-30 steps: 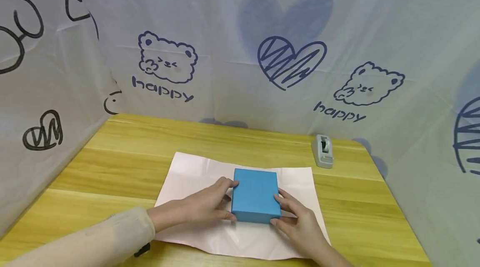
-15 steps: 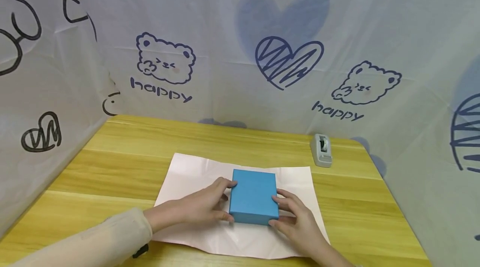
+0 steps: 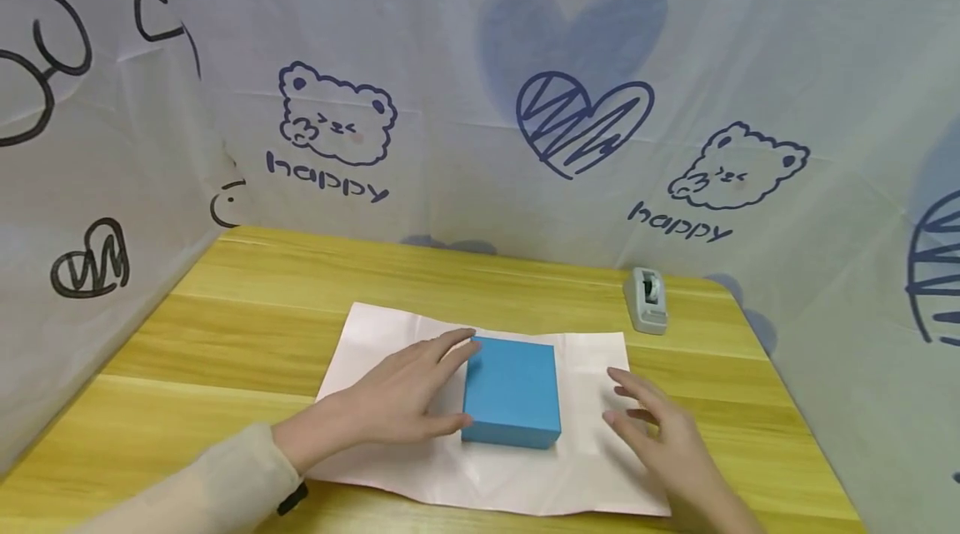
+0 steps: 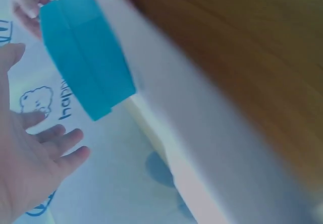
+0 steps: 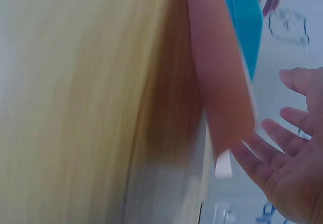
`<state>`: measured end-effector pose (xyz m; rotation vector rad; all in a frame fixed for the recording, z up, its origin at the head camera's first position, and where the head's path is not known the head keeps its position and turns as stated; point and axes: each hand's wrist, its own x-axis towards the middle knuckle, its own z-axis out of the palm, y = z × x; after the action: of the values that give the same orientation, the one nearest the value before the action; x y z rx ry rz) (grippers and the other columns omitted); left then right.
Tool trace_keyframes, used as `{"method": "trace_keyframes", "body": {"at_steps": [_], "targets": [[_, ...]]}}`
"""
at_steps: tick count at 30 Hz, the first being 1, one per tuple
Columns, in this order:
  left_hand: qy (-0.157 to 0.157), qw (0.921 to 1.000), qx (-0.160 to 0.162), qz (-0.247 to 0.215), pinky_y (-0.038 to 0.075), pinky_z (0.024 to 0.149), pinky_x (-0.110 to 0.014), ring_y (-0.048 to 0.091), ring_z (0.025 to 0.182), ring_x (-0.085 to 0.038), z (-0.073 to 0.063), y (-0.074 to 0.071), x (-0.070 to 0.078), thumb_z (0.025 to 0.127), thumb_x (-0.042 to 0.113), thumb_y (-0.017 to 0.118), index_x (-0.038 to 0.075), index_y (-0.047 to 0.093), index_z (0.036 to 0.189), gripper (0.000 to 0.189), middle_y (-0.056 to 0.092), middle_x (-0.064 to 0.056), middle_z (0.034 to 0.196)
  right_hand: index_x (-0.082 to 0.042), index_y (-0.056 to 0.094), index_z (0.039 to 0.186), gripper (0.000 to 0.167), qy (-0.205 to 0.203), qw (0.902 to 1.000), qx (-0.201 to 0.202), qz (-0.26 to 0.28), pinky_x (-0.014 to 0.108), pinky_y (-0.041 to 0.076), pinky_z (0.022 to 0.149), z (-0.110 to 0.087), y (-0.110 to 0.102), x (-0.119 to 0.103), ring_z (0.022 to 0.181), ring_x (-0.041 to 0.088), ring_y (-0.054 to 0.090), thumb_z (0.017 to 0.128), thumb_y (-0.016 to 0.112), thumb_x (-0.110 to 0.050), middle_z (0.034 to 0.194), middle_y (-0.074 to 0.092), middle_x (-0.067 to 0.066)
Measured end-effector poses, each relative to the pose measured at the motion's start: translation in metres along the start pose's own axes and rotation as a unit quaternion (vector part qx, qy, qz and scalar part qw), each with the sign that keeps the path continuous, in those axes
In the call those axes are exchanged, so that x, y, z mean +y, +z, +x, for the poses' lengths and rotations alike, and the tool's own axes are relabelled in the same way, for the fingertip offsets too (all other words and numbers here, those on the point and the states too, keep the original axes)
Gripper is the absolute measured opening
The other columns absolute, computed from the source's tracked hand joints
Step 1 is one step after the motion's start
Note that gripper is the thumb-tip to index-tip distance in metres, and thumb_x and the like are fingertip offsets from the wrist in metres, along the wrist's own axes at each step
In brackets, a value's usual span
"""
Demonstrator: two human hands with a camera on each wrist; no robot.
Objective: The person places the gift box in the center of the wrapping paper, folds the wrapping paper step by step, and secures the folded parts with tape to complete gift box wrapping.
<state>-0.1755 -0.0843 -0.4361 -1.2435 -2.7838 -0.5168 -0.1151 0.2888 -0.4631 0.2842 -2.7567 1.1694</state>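
Note:
A blue square box (image 3: pixel 512 392) rests on a pale pink sheet of paper (image 3: pixel 450 480) in the head view. A lid seam runs along the side of the box (image 4: pixel 83 57) in the left wrist view. My left hand (image 3: pixel 393 401) hovers at the box's left side, fingers spread, index fingertip overlapping the far left corner and thumb by the near one. Clear of the box, my right hand (image 3: pixel 671 438) is over the paper's right part with its fingers relaxed and nothing in them. The right wrist view shows that hand (image 5: pixel 295 168) beside the paper's edge.
A grey tape dispenser (image 3: pixel 647 301) stands at the back right of the wooden table (image 3: pixel 225 334). Printed cloth (image 3: pixel 450 142) hangs behind the table and along both sides. The paper has creases and slightly lifted edges.
Both hands held the box's sides before. My right hand has let go and moved right, away from it. My left fingers have loosened and spread upward. The box stays in place.

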Motion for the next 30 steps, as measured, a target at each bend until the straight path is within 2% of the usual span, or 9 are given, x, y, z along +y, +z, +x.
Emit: {"method": "trace_keyframes", "body": {"at_steps": [3, 7, 12, 17, 22, 30], "targets": [[0.034, 0.9992, -0.006, 0.023, 0.038, 0.121, -0.046, 0.038, 0.151, -0.026, 0.005, -0.001, 0.004, 0.097, 0.059, 0.064, 0.013, 0.035, 0.162, 0.086, 0.024, -0.007, 0.171, -0.009, 0.059, 0.146, 0.052, -0.001, 0.9999, 0.008, -0.013, 0.045, 0.059, 0.096, 0.003, -0.009, 0.011, 0.124, 0.034, 0.063, 0.098, 0.075, -0.018, 0.148, 0.057, 0.014], [0.064, 0.9962, -0.039, 0.046, 0.032, 0.124, -0.047, 0.028, 0.156, -0.027, 0.008, 0.004, 0.007, 0.101, 0.056, 0.06, 0.011, 0.035, 0.163, 0.08, 0.022, -0.009, 0.172, 0.001, 0.057, 0.145, 0.053, -0.001, 0.9998, 0.004, -0.019, 0.046, 0.06, 0.091, 0.006, -0.016, 0.021, 0.117, 0.038, 0.065, 0.096, 0.075, -0.01, 0.145, 0.057, 0.022], [0.068, 0.993, -0.081, 0.053, 0.029, 0.126, -0.043, 0.022, 0.158, -0.028, 0.008, 0.011, 0.01, 0.108, 0.048, 0.051, 0.008, 0.029, 0.164, 0.072, 0.022, -0.011, 0.172, 0.006, 0.055, 0.144, 0.054, 0.053, 0.9981, -0.025, -0.019, 0.038, 0.062, 0.085, 0.006, -0.02, 0.031, 0.107, 0.033, 0.071, 0.096, 0.075, -0.01, 0.139, 0.061, 0.026], [0.073, 0.9908, -0.096, 0.061, 0.029, 0.126, -0.041, 0.02, 0.159, -0.026, 0.007, 0.014, 0.011, 0.112, 0.042, 0.044, 0.007, 0.03, 0.164, 0.064, 0.021, -0.009, 0.173, 0.003, 0.053, 0.147, 0.055, 0.1, 0.9934, -0.047, -0.028, 0.03, 0.06, 0.084, 0.006, -0.02, 0.035, 0.104, 0.026, 0.072, 0.099, 0.072, -0.014, 0.136, 0.066, 0.022], [0.083, 0.989, -0.097, 0.076, 0.029, 0.125, -0.04, 0.019, 0.159, -0.026, 0.006, 0.017, 0.012, 0.113, 0.042, 0.04, 0.007, 0.031, 0.163, 0.062, 0.02, -0.01, 0.173, 0.001, 0.05, 0.151, 0.056, 0.117, 0.9913, -0.052, -0.028, 0.026, 0.059, 0.078, 0.007, -0.019, 0.034, 0.101, 0.024, 0.072, 0.1, 0.07, -0.012, 0.132, 0.068, 0.021], [0.101, 0.9819, -0.082, 0.138, 0.027, 0.127, -0.04, 0.025, 0.157, -0.027, 0.006, 0.017, 0.013, 0.113, 0.043, 0.038, 0.006, 0.035, 0.162, 0.061, 0.027, -0.011, 0.17, -0.003, 0.048, 0.153, 0.057, 0.116, 0.9923, -0.001, 0.042, 0.025, 0.058, 0.071, 0.012, -0.017, 0.026, 0.091, 0.015, 0.07, 0.1, 0.069, -0.009, 0.113, 0.074, 0.015]]}}
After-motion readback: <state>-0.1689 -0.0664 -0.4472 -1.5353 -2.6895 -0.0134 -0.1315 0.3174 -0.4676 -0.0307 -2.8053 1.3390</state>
